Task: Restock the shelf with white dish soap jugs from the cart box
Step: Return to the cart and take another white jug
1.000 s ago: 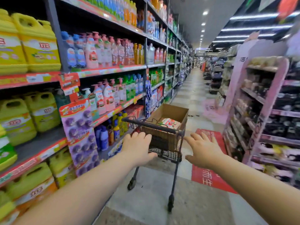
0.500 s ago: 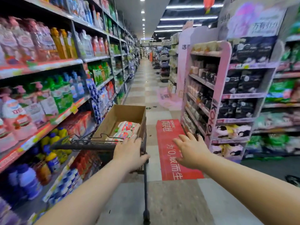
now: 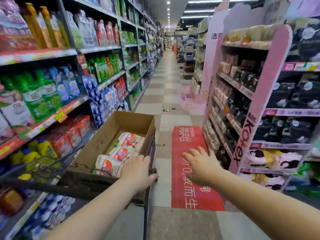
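An open cardboard box point(image 3: 107, 135) rides in a black wire cart point(image 3: 81, 184) at lower left. Three white dish soap jugs point(image 3: 129, 142) with red and green labels lie on their sides inside the box. My left hand point(image 3: 138, 172) rests on the cart's near right corner, fingers curled over the rim beside the nearest jug. My right hand point(image 3: 202, 161) hovers open in the air to the right of the cart, over the red floor mat, holding nothing. The shelf point(image 3: 52, 118) of cleaning products runs along the left.
A pink display stand point(image 3: 270, 94) with dark packs stands close on the right. A red floor mat point(image 3: 188, 170) lies beside the cart. The checkered aisle floor point(image 3: 166, 90) runs straight ahead between the shelves.
The view has turned right and moved up the aisle; the yellow jugs have left the view. The cart is nearer and lower left. My left hand went from the handle to the cart's right corner.
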### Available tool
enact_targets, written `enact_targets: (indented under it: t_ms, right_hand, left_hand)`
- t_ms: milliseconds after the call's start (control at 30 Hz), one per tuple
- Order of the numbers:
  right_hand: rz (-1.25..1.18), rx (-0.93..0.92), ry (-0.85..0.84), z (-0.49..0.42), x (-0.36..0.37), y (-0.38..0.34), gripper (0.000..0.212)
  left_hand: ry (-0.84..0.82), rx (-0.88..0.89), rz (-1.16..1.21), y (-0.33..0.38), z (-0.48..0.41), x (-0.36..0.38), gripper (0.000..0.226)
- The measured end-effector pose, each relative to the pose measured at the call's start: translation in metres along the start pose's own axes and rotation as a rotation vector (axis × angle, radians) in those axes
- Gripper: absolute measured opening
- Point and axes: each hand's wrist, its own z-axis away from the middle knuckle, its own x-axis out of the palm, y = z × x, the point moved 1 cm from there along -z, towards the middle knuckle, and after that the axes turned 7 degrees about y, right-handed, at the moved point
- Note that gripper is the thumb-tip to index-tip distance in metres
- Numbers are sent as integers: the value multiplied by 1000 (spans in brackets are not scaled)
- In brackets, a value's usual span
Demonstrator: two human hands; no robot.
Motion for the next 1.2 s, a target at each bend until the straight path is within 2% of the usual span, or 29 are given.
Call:
enact_targets:
  t_ms: [200,333,500,700,933,1200]
  right_hand:
    - [50,-109,-4,-98,1,66,71]
    - [40,-191,-42,-151,16,79,70]
    - [28,-309,-61,-217,38,65,72]
    - [60,-393,-61,-319,57,46,71]
    - [92,-461,-55,-442,67,0,68]
    - [108,-573,-257,-522,94,-53,72]
  left_hand:
    - [-16,-136,-19,16,-83,17,66]
    - [-75,-195,-7,11,-111,37,66]
    - [-88,-343,28,-28,-156,59,73]
    - [-102,-438,45,-88,-224,96,58]
    - [-86,-545,129,-164,-290,125,63]
    - [-198,-679,185,-212,-313,162,66]
